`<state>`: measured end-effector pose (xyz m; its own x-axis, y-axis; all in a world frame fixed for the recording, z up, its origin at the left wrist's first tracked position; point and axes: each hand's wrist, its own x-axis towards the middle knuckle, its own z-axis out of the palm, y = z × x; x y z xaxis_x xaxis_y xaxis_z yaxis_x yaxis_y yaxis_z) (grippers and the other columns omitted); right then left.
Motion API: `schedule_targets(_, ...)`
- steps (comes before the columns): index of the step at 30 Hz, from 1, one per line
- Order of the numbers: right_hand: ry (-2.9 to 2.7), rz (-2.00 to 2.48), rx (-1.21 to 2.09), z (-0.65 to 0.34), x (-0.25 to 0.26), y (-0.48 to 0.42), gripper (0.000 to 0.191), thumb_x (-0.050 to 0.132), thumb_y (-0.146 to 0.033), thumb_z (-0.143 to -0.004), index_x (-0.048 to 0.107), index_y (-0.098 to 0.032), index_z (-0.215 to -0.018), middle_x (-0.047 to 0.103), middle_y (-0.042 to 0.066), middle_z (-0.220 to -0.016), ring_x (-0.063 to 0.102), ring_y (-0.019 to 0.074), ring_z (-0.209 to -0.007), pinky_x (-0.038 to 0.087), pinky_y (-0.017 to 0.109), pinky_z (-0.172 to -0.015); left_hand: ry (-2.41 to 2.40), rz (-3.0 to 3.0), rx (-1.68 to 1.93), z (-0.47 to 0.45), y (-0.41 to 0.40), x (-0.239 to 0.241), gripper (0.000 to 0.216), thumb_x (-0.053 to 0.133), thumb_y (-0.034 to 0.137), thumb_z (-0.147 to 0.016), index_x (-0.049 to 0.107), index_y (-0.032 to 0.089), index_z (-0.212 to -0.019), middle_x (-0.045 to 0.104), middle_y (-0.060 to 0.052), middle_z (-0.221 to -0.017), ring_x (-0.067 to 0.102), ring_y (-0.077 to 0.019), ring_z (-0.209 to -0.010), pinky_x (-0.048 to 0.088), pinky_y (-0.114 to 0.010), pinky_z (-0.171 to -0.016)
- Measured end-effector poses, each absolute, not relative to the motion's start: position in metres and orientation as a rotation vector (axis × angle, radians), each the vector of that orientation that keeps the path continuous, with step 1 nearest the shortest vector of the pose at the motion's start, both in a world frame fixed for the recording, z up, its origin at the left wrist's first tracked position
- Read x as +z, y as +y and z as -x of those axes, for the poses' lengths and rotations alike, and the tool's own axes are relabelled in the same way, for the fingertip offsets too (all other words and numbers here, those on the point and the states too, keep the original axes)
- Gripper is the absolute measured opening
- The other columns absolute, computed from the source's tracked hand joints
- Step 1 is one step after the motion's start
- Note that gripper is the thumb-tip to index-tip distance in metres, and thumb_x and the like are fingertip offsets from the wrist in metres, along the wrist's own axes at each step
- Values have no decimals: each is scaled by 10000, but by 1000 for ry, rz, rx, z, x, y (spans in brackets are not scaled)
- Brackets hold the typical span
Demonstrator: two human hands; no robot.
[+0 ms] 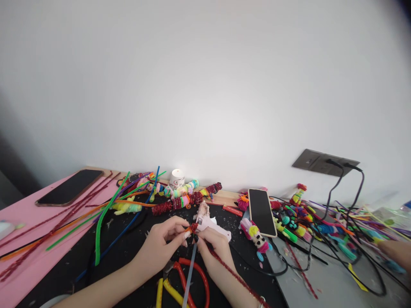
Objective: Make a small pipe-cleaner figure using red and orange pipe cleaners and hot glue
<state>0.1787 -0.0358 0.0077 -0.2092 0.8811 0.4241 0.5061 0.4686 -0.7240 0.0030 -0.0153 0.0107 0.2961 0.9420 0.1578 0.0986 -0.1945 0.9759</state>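
Left hand (165, 241), bare: I log its fingers bent and drawn together, thumb and fingertips closed on a small fuzzy orange-and-red piece (194, 227), which sits between both hands at the middle of the bench. Right hand (216, 248), bare: curled, thumb and finger pinched at the near side of that same piece; a dark red tinsel stem (231, 271), thin and glittery, trails from it along the wrist. Glue gun, one (214, 229): pale smooth plastic, nozzle stained brown, lying just beyond the right hand. Rod, one (190, 278): translucent, straight, below the hands; I cannot tell whether either touches it. Red looped handles (206, 278) and yellow-sleeved handles (172, 294), glossy, near the forearms on a matte black mat (54, 273). Fuzzy stems at left: a thick bright green one (102, 224), a slim blue one (120, 239), red tinsel ones (59, 219) over a flat pink sheet (22, 222). Phones, two, dark glass slabs: one flat at left (69, 187), one pale-edged at right (262, 212), with a plush pink-and-yellow figure (256, 236) against its near side. White paper cup (177, 179), round, by the wall.
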Motion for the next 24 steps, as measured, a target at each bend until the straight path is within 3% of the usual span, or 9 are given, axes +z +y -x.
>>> schedule_targets(4, -1876, 1159, 538, -179, 6, -35, 218, 512, -168, -869, 645, -191, -698, 598, 17, -624, 554, 167, -587, 404, 258, -547, 978, -1603, 1042, -2, -15, 10, 111, 582, 282, -838, 633, 184, -847, 686, -18, -736, 658, -173, -666, 514, -271, -660)
schedule_targets(15, -1897, 1111, 471, -179, 1, -37, 209, 499, -181, -866, 593, -186, -680, 526, -4, -611, 496, 133, -563, 351, 240, -526, 1076, -1856, 997, -1, -16, 16, 189, 521, 273, -875, 628, 191, -742, 632, -8, -687, 608, -169, -658, 467, -256, -652)
schedule_targets(24, -1926, 1093, 436, -178, 6, -40, 219, 480, -166, -862, 552, -195, -657, 518, -11, -600, 487, 131, -550, 353, 248, -521, 1005, -2140, 975, 3, -14, 9, 192, 454, 203, -914, 610, 211, -802, 637, -22, -781, 607, -164, -745, 450, -239, -695)
